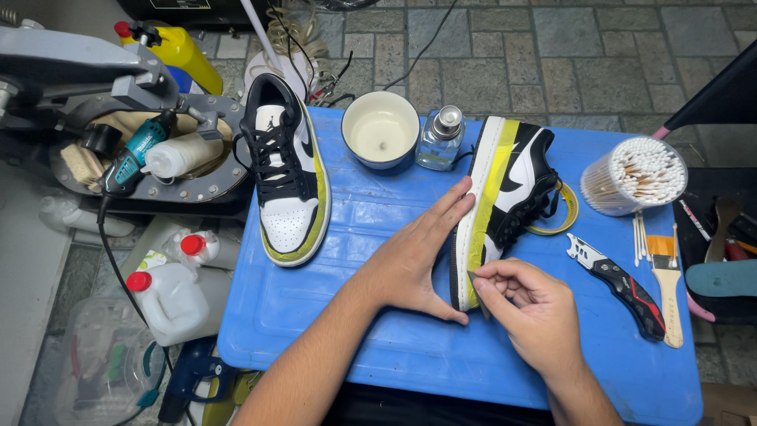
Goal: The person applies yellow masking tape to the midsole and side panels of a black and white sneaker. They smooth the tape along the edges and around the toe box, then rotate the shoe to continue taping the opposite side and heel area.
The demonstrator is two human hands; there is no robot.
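Blue plastic is covering the worktop (378,347), and a black, white and yellow sneaker (505,197) is lying on its side near the middle, sole edge turned left. The left hand (414,260) is lying flat and released, fingers stretched along the white sole edge and thumb reaching toward the shoe's near end, pressing rather than gripping. The right hand (528,304) is pinching a small dark blade-like piece (478,293) between thumb and fingers, its tip touching the yellow tape at the near end of the sole; what the piece is, I cannot tell for sure. A second sneaker (285,170) is sitting upright at the far left of the worktop, well apart from both hands. A blue bowl (382,130) and a small glass bottle (440,140) are standing at the far edge, just left of the tipped shoe. A roll of yellow tape (564,209) is peeking out from behind that shoe on its right. Further right a folding knife (623,284) and a flat brush (668,288) are lying near the right hand, and a tub of cotton swabs (635,175) is standing beyond them. White jugs with red caps (169,300) are sitting on the floor to the left.
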